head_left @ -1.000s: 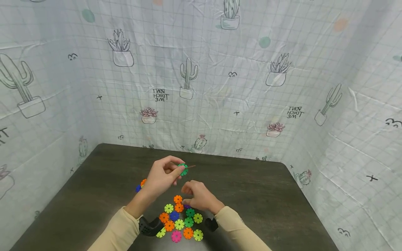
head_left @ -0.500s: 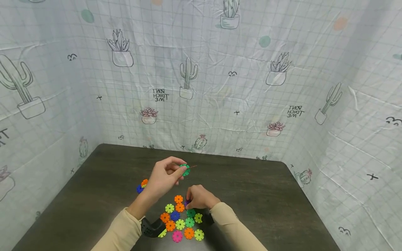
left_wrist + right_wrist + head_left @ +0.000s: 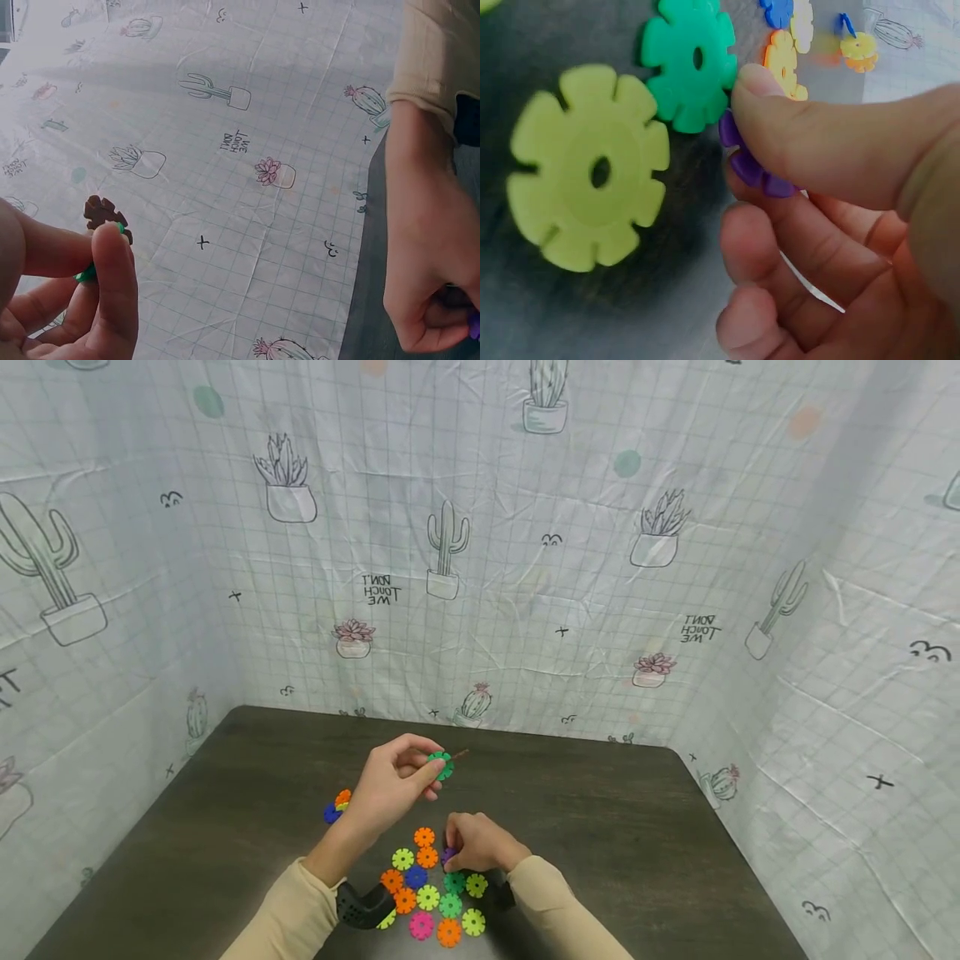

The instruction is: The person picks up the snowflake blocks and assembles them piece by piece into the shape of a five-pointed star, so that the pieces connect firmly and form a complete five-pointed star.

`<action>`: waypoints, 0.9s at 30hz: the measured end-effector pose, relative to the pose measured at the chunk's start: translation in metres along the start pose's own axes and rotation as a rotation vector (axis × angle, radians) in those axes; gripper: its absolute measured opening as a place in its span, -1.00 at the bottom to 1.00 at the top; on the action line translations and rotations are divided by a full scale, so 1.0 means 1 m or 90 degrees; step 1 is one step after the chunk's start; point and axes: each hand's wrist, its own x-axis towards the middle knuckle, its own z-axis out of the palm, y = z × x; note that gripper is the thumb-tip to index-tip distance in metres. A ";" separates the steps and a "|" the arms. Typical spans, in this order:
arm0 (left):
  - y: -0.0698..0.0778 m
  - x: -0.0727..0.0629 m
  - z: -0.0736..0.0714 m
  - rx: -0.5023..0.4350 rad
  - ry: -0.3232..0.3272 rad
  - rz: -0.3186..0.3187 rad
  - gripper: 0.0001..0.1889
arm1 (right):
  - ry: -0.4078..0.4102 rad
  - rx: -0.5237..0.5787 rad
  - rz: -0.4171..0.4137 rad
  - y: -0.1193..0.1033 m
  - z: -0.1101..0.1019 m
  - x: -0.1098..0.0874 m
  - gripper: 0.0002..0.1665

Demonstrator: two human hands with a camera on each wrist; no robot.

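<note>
My left hand [image 3: 393, 781] is raised over the middle of the table, thumb and fingers pinching a green notched plastic disc [image 3: 447, 767]. A brown notched disc [image 3: 101, 213], seen nearly edge-on in the head view, slots into the green one at an angle. Lower and to the right, my right hand [image 3: 483, 842] pinches a purple notched disc [image 3: 748, 166] between thumb and forefinger; the thumb covers much of it. Close by the purple disc lie a green disc [image 3: 697, 60] and a yellow-green disc [image 3: 592, 169], both flat.
Several loose notched discs spread between my forearms, among them a pink disc [image 3: 422, 926], a blue disc [image 3: 416, 877] and an orange disc [image 3: 449, 932]. A joined group with a blue disc [image 3: 332, 813] sits left of my left wrist. Patterned curtain [image 3: 495, 610] surrounds the dark table [image 3: 600, 827].
My right hand has come down and closed its thumb and finger on the purple disc, which has shifted slightly. My left hand keeps its joined discs in nearly the same place.
</note>
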 end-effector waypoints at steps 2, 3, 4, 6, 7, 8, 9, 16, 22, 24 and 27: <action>-0.001 0.000 0.000 -0.007 0.001 0.000 -0.79 | 0.008 0.014 -0.021 0.002 0.000 -0.003 -0.64; -0.001 0.000 -0.001 -0.009 0.002 -0.001 -0.79 | 0.014 0.023 -0.031 0.003 0.000 -0.005 -0.65; -0.001 -0.001 -0.001 -0.011 0.003 -0.001 -0.79 | 0.021 0.033 -0.044 0.004 -0.001 -0.007 -0.66; -0.002 -0.001 -0.001 -0.012 0.004 -0.001 -0.78 | 0.044 0.048 -0.076 0.005 -0.003 -0.011 -0.70; -0.002 0.000 -0.002 -0.011 0.005 -0.001 -0.79 | 0.060 0.054 -0.092 0.005 -0.006 -0.013 -0.72; -0.002 0.000 -0.002 -0.010 0.005 -0.001 -0.78 | 0.078 0.062 -0.110 0.004 -0.008 -0.015 -0.75; -0.002 0.000 -0.002 -0.010 0.004 -0.003 -0.78 | 0.099 0.074 -0.127 0.002 -0.012 -0.017 -0.78; -0.003 0.002 -0.002 -0.017 -0.008 0.001 -0.75 | 0.343 0.128 -0.237 -0.018 -0.039 -0.036 -0.94; -0.005 0.003 -0.001 -0.023 -0.013 -0.002 -0.77 | 0.523 0.149 -0.331 -0.034 -0.055 -0.054 -0.86; -0.005 0.003 0.000 -0.024 -0.014 -0.004 -0.77 | 0.560 0.145 -0.366 -0.037 -0.057 -0.057 -0.85; -0.007 0.003 0.000 -0.025 -0.020 -0.005 -0.77 | 0.595 0.141 -0.398 -0.041 -0.059 -0.060 -0.84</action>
